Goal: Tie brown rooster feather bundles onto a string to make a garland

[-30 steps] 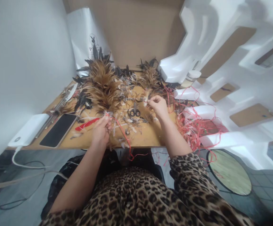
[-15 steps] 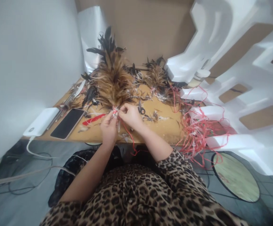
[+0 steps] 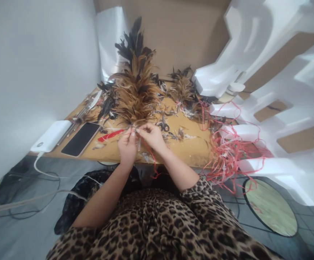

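A tall bunch of brown and black feathers rises from between my hands, black plumes at its top. My left hand is closed, its thumb and fingers pinching the bound base of the bunch. From the right, my right hand is closed too, fingertips pressed together against the same base. What exactly sits between the right fingertips is too small to make out. A red string hangs below the hands over the table edge. Left of my left hand lies a flat red strip. Black-handled scissors rest beyond my right hand.
On the brown table at left lie a phone and a white power bank with a cable. A smaller feather bunch lies farther back. Tangled red strings drape over white foam pieces at right.
The feather bunch now reaches higher and shows more of its black plumes. My fingers cover the red and white binding seen before, and the right fingertips have moved closer to the left ones.
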A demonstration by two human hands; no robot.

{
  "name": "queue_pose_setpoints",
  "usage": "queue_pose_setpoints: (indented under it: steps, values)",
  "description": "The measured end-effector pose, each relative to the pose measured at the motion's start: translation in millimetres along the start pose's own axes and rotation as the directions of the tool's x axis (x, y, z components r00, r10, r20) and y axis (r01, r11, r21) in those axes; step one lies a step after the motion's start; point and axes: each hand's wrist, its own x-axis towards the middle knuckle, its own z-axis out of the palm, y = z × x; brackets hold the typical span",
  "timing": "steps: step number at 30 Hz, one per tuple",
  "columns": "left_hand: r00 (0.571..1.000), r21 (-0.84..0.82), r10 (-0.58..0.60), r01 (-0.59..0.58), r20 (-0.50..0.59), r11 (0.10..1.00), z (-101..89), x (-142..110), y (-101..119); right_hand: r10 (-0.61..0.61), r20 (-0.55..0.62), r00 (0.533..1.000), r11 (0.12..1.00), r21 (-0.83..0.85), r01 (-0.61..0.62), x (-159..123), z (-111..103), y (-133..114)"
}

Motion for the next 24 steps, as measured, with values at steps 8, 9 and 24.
queue_pose_setpoints:
  steps: [8,9,24]
  values:
    - [0.97,0.179,0.244,-0.242,0.01,0.954,4.7,-6,-1,0.067,-0.091,0.994,0.996,0.065,-0.061,-2,7,4]
    - [0.968,0.192,0.249,-0.247,0.016,0.95,4.6,-7,-1,0.072,-0.097,0.993,0.995,0.072,-0.066,-2,7,4]
    - [0.998,0.019,0.039,-0.038,-0.05,0.999,-1.4,2,-8,0.098,-0.092,0.991,0.986,0.142,-0.084,-3,5,19]
